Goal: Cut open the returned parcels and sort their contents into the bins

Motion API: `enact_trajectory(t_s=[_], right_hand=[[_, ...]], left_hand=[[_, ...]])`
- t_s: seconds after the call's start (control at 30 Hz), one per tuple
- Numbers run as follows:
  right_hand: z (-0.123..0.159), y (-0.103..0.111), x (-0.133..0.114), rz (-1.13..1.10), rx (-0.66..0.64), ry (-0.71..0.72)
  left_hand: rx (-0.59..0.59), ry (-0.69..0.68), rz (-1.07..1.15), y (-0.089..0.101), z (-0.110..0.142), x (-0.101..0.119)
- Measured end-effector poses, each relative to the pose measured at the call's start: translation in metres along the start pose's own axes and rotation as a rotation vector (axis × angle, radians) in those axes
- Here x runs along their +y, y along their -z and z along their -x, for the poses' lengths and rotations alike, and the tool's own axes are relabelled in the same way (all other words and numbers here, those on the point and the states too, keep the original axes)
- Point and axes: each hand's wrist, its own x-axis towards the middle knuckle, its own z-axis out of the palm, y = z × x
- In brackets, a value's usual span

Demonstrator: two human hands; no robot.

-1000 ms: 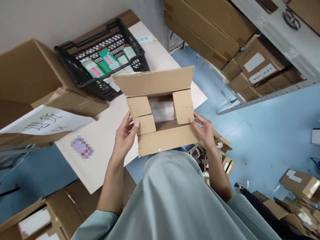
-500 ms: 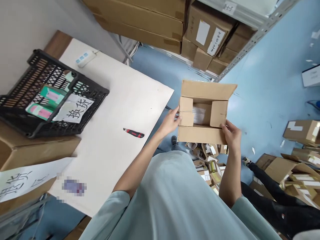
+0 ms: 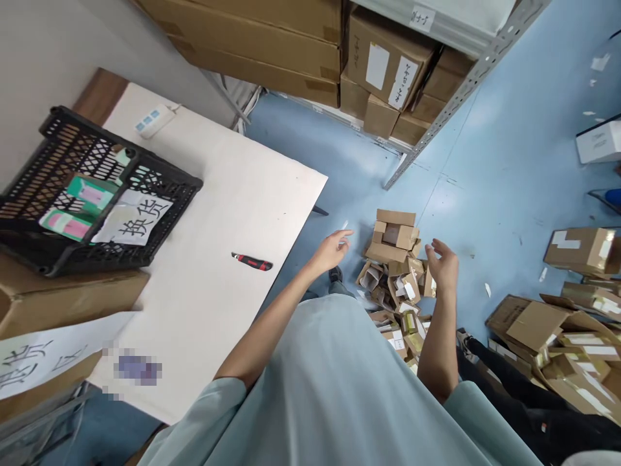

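Below my hands, an opened cardboard box (image 3: 392, 251) with its flaps spread is at the pile of small boxes (image 3: 407, 291) on the floor. Whether it has landed or is still dropping I cannot tell. My left hand (image 3: 333, 250) hovers left of it, fingers apart, holding nothing. To the right of the box, my right hand (image 3: 443, 262) is raised and empty with its fingers loosely spread. On the white table (image 3: 213, 213) at my left lies a red and black utility knife (image 3: 251, 261), touched by neither hand.
A black plastic crate (image 3: 165, 226) with green and pink packages stands on the table's left, near a power strip (image 3: 154, 121). Shelving (image 3: 417, 142) with cartons is ahead. Another person's dark-clothed leg (image 3: 495, 369) and more cartons (image 3: 577, 349) are at right.
Both hands have let go of the open cardboard box. It has gone from between my hands down toward the pile on the floor. The view has shifted slightly.
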Motion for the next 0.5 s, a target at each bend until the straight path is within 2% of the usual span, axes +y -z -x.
enact_trajectory(t_s=[0.17, 0.3, 0.5], right_hand=[[-0.008, -0.027, -0.044, 0.033, -0.167, 0.098], [-0.007, -0.047, -0.080, 0.027, -0.265, 0.232], [0.011, -0.075, -0.129, 0.046, -0.356, 0.404]], left_hand=[[0.179, 0.015, 0.070, 0.029, 0.040, -0.010], [0.315, 0.022, 0.139, 0.046, 0.072, -0.017], [0.524, -0.006, 0.232, 0.067, 0.130, -0.022]])
